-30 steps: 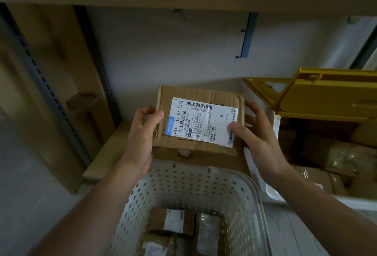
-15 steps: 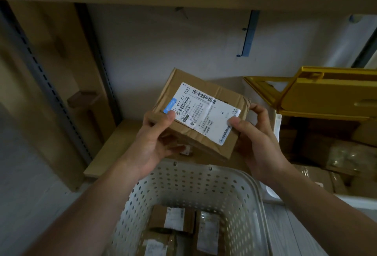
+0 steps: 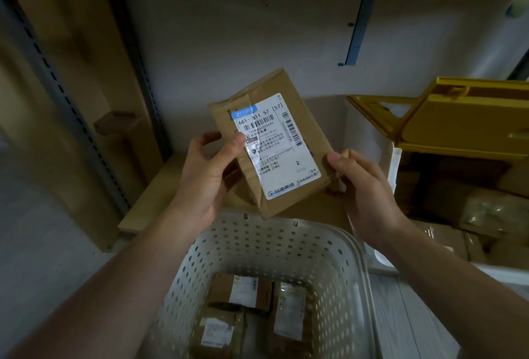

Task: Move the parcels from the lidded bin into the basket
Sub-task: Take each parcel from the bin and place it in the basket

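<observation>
While both my hands grip it, the brown cardboard parcel (image 3: 272, 144) sits in the air above the far rim of the white perforated basket (image 3: 337, 267), tilted, long axis roughly up-down, white shipping label (image 3: 276, 146) facing me. Left hand (image 3: 206, 184) clamped on the parcel's left edge, thumb (image 3: 233, 146) pressed on the label's left side, fingers wrapped behind. Right hand (image 3: 369, 195) pinching the parcel's lower right edge, thumb (image 3: 339, 161) on front. Hands apart, parcel between them. Label reads "661- 811 57 [57]", plus barcodes and a "2".

Basket is right below me; three taped parcels (image 3: 243, 292) with labels lie on its bottom, close together.

Lidded bin (image 3: 392, 164) is just right of the basket, white wall, yellow lid (image 3: 458, 121) swung open and up. More brown parcels (image 3: 486, 209) inside, dim, can't count them. Wooden shelf board (image 3: 151, 195) behind the basket, metal rack upright (image 3: 57, 72) on the left.
</observation>
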Available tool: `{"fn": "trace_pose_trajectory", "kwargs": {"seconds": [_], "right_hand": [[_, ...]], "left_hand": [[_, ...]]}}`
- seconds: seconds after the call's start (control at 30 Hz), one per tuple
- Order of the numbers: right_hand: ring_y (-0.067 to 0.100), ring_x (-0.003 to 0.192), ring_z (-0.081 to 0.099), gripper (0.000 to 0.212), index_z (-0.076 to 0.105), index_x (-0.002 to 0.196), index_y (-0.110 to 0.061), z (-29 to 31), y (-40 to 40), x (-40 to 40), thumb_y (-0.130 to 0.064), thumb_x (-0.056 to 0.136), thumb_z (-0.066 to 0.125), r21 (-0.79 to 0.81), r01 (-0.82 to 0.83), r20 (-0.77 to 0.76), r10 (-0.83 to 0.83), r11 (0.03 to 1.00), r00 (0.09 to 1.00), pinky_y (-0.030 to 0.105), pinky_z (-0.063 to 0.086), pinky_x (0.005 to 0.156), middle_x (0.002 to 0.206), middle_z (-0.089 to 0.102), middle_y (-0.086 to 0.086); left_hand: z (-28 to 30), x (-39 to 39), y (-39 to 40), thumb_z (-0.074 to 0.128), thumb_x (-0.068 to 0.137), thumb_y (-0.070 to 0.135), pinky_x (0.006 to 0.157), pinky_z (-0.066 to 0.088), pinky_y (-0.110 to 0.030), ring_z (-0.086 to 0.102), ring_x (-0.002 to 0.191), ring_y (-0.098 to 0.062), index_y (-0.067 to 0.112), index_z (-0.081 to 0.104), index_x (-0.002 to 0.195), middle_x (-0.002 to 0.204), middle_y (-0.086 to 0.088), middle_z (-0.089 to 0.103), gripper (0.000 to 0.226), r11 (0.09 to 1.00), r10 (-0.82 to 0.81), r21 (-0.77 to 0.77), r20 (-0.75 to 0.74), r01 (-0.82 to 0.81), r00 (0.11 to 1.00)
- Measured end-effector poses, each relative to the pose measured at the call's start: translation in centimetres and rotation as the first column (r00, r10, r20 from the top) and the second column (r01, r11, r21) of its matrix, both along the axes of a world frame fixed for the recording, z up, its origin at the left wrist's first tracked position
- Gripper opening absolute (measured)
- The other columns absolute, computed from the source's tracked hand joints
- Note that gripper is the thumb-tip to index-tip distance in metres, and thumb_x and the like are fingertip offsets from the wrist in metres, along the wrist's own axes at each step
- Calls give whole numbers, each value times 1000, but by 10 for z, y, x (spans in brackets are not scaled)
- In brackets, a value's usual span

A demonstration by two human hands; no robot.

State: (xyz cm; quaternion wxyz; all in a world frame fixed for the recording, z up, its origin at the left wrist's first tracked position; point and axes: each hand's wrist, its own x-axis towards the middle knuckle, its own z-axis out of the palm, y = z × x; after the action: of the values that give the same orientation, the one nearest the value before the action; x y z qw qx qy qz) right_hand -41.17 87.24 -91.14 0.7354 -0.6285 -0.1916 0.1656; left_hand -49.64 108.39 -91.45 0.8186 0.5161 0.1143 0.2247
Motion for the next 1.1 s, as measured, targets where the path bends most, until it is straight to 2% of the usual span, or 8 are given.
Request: {"fn": "trace_pose_trajectory", "kwargs": {"seconds": [0.17, 0.37, 0.43, 0.5, 0.6, 0.73, 0.9, 1.1], "right_hand": [[35, 90, 57, 26, 59, 76, -22, 3, 2, -3, -42, 74, 76, 8, -40, -4, 40, 999, 999, 50, 40, 82, 93, 61, 17], [28, 92, 67, 30, 55, 100, -15, 6, -4, -3, -27, 78, 72, 56, -69, -1, 69, 996, 998, 38, 56, 71, 104, 66, 13], [34, 99, 70, 43, 53, 107, -15, 5, -5, -3, -30, 75, 78, 51, -65, -15, 66, 997, 998, 45, 60, 78, 114, 68, 17], [36, 103, 70, 50, 52, 105, -16, 4, -4, -3, -36, 70, 82, 31, -49, -23, 49, 998, 999, 53, 56, 87, 117, 69, 18], [30, 96, 72, 40, 48, 96, -15, 1, -3, -3, -33, 76, 78, 14, -36, -37, 37, 999, 999, 53, 55, 85, 105, 73, 13], [39, 107, 70, 37, 46, 95, -16, 1, 0, 1, -34, 79, 74, 48, 17, -66, -14, 999, 998, 57, 56, 88, 113, 72, 17], [39, 110, 69, 36, 45, 94, -18, 3, 2, 5, -36, 79, 73, 85, 33, -88, -26, 996, 996, 60, 54, 92, 108, 74, 10], [34, 105, 72, 37, 47, 97, -16, 1, 3, 7, -36, 78, 73, 30, 14, -65, -12, 999, 998, 61, 55, 92, 112, 74, 13]], "left_hand": [[4, -4, -4, 74, 74, 35, 70, 59, -30, 76, 88, -18, 10, 52, 118, 95, -4, 78, 55, 993, 8, 120, -20, -6, 1000], [7, -7, -10, 71, 77, 36, 89, 59, -46, 74, 100, -27, 10, 55, 122, 104, -8, 78, 55, 986, -15, 168, -20, 18, 1000], [7, -7, -12, 70, 78, 36, 89, 59, -46, 75, 99, -26, 13, 57, 119, 103, -7, 78, 49, 982, -17, 187, -26, 22, 1000], [8, -7, -14, 72, 76, 38, 89, 58, -47, 75, 99, -27, 14, 58, 119, 104, -7, 78, 51, 979, -19, 204, -31, 25, 999], [9, -7, -15, 75, 71, 42, 91, 57, -51, 75, 99, -27, 17, 61, 119, 106, -7, 78, 56, 966, -19, 256, -44, 30, 999], [8, -5, -13, 77, 85, 33, 95, 55, -52, 71, 111, -27, 23, 57, 134, 120, -5, 74, 54, 942, -103, 314, -73, 120, 992], [6, -4, -11, 75, 85, 30, 95, 55, -51, 71, 111, -24, 30, 52, 140, 122, -3, 73, 60, 926, -148, 336, -95, 172, 984], [3, -4, -3, 79, 81, 27, 87, 57, -40, 72, 109, -21, 27, 55, 134, 118, 0, 74, 58, 927, -127, 342, -97, 153, 987]]}}
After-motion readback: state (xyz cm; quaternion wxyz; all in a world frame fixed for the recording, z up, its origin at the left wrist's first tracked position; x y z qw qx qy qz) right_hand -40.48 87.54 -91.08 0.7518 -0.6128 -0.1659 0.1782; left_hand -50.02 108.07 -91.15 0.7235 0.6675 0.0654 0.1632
